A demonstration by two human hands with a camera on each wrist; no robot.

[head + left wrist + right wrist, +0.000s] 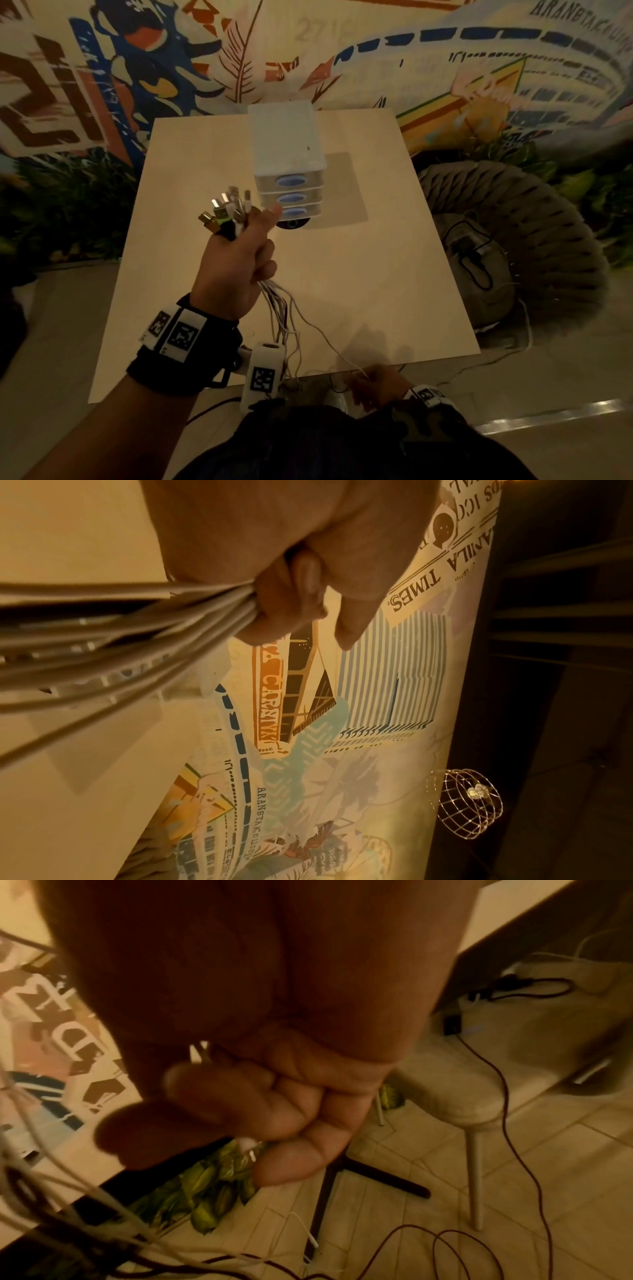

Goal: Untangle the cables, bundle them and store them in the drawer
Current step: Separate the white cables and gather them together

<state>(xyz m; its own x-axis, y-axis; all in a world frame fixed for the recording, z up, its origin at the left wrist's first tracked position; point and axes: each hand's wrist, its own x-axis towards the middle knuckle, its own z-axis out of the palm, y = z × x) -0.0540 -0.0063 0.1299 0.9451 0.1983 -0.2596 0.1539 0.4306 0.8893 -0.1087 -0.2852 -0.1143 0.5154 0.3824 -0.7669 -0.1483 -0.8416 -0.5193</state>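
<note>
My left hand [239, 253] is raised over the wooden table [376, 291] and grips a bunch of white cables [284, 315], fist closed. Their USB plugs [226, 212] stick up out of the fist. The cords [137, 631] hang down from the fist toward the table's near edge. One thin cord runs to my right hand [373, 387], which sits at the near edge and pinches its end; small white plugs [198, 1053] show inside the curled fingers [274, 1112]. A small white chest of three drawers [287, 161] with blue oval handles stands behind the plugs, all drawers pushed in.
A dark round object [293, 224] lies at the foot of the drawers. A woven chair [513, 246] with a black cord on it stands right of the table. Dark wires [479, 1231] trail over the tiled floor, and a painted mural [445, 68] covers the wall behind.
</note>
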